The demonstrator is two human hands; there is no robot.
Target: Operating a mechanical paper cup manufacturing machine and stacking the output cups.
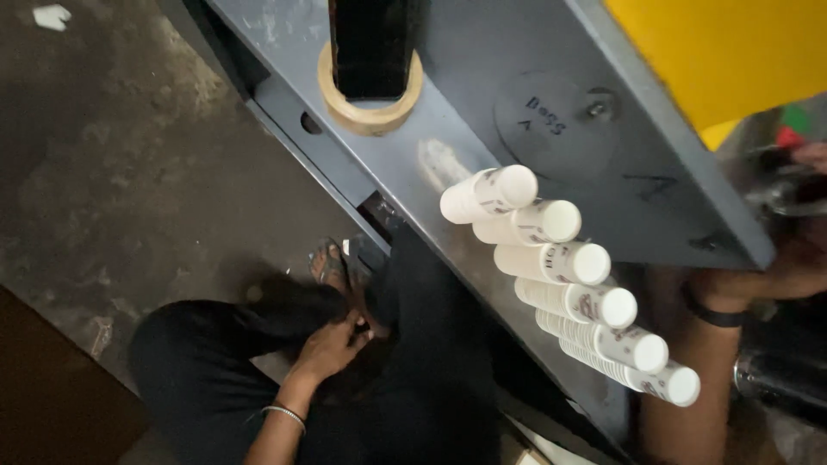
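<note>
The left hand rests low in the picture, on dark cloth over the person's lap, just near a sandal on the floor. Its fingers are curled together and press on the dark cloth; I cannot tell if they clamp anything. A thin metal bangle sits on this wrist.

The right hand is at the right edge, under the far corner of the grey metal tabletop. The fingers are partly hidden and blurred, so whether they are apart or together cannot be told. A black band goes around this wrist.

Between the two hands, six stacks of white paper cups lie on their sides on the sloping grey surface, one just beside the other, in a row which runs from the middle toward the near right. The last stack is close to the right forearm.

Farther away, a roll of tan tape lies flat on the tabletop, around a black upright post. A yellow panel fills the far right corner.
</note>
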